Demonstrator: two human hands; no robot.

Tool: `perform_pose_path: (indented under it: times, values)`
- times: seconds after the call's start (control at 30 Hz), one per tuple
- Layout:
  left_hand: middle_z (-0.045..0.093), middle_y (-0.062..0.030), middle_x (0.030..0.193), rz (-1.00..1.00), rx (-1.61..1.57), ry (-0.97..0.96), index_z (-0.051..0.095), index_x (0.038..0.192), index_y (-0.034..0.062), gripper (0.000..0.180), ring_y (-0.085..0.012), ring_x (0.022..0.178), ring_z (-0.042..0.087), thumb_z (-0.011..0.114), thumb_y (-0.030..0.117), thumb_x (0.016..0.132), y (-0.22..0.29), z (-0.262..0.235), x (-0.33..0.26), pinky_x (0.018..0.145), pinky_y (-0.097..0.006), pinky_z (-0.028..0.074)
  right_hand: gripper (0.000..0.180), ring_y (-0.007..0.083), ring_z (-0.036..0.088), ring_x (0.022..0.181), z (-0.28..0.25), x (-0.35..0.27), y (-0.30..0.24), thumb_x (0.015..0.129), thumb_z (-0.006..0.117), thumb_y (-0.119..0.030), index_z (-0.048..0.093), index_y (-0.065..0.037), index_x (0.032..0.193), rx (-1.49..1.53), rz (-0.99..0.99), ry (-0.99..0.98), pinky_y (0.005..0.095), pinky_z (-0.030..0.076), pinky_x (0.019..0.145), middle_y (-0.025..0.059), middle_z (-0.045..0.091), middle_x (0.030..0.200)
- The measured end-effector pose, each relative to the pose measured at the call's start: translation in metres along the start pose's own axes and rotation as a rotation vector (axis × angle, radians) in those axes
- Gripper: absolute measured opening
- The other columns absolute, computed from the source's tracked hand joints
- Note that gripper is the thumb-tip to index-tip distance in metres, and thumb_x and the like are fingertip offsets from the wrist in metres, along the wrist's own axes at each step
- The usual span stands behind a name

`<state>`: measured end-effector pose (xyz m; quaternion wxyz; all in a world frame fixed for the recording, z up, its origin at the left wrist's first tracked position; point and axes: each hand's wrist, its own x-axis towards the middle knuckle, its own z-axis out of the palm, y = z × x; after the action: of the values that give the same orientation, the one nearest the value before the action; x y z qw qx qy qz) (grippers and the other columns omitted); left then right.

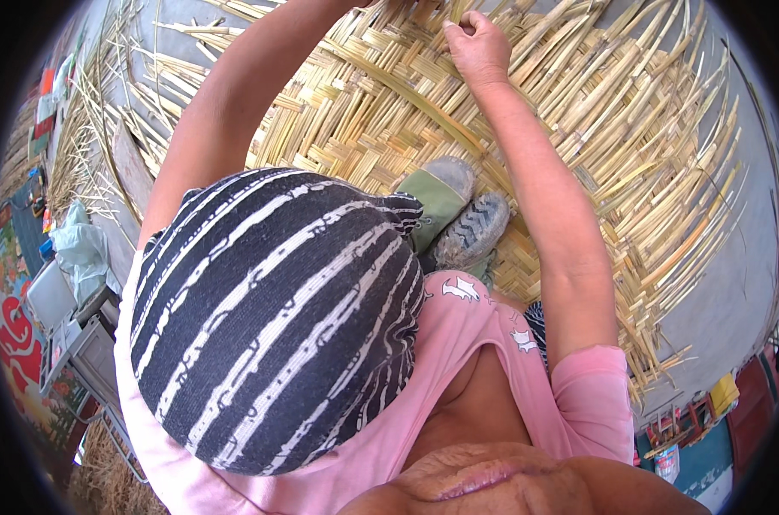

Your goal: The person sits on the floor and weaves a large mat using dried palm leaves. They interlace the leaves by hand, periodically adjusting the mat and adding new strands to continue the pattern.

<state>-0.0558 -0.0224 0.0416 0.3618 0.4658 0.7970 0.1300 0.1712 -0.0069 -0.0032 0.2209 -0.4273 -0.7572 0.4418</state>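
A large mat (pixel 329 120) of flat, pale yellow reed strips, woven in a slanting pattern, spreads in front of me. My right hand (pixel 480 53) is over its upper middle, with the fingers curled in and the thumb against them. Whatever they pinch is too small to make out. My left forearm (pixel 235 103) reaches over the mat's left part to the top edge of the head view. That edge cuts off most of my left hand (pixel 419 7), so its grip does not show. A longer greenish strip (pixel 415 99) runs slantwise across the weave between my arms.
My shoes (pixel 471 232) rest on the mat. A knee in dark striped cloth (pixel 269 318) covers much of the lower left. Loose strip ends (pixel 698 189) fan out over the grey floor (pixel 707 330). A grey metal frame (pixel 85 352) and a pale plastic bag (pixel 85 249) stand left.
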Motion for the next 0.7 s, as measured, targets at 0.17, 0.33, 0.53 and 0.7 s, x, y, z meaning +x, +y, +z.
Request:
perform_pose_path:
  times: [0.17, 0.33, 0.53, 0.7]
  values:
    - [0.073, -0.0084, 0.09, 0.064, -0.403, -0.002, 0.073, 0.11, -0.0022, 0.044, -0.0181, 0.079, 0.066, 0.089, 0.023, 0.077, -0.02, 0.023, 0.011, 0.072, -0.035, 0.055, 0.028, 0.0183, 0.072, 0.074, 0.004, -0.001, -0.005, 0.088, 0.075, -0.032, 0.073, -0.005, 0.095, -0.01, 0.003, -0.024, 0.0349, 0.056, 0.076, 0.0059, 0.076, 0.082]
    - [0.073, -0.008, 0.086, 0.251, -0.324, 0.121, 0.071, 0.114, -0.0002, 0.039, -0.0161, 0.075, 0.066, 0.083, 0.013, 0.079, -0.027, 0.034, 0.014, 0.068, -0.035, 0.056, 0.028, 0.0162, 0.074, 0.074, 0.006, 0.0, -0.003, 0.089, 0.075, -0.029, 0.072, -0.003, 0.099, 0.05, 0.027, -0.044, 0.0321, 0.057, 0.075, 0.0061, 0.077, 0.082]
    - [0.074, -0.009, 0.085, 0.08, -0.191, -0.051, 0.073, 0.109, 0.0021, 0.035, -0.0166, 0.072, 0.067, 0.082, 0.014, 0.077, 0.001, 0.024, 0.004, 0.064, -0.036, 0.056, 0.026, 0.021, 0.073, 0.071, 0.011, 0.003, 0.008, 0.089, 0.072, -0.025, 0.069, -0.001, 0.096, 0.102, 0.034, 0.004, 0.0338, 0.057, 0.069, 0.0109, 0.074, 0.079]
    - [0.073, -0.0107, 0.081, 0.082, -0.216, 0.046, 0.074, 0.105, 0.0013, 0.035, -0.0182, 0.072, 0.068, 0.083, 0.016, 0.075, -0.019, 0.033, 0.012, 0.065, -0.036, 0.056, 0.02, 0.038, 0.071, 0.081, 0.006, -0.006, -0.013, 0.088, 0.065, -0.022, 0.069, -0.003, 0.09, 0.004, 0.04, 0.01, 0.0473, 0.055, 0.075, 0.0214, 0.072, 0.084]
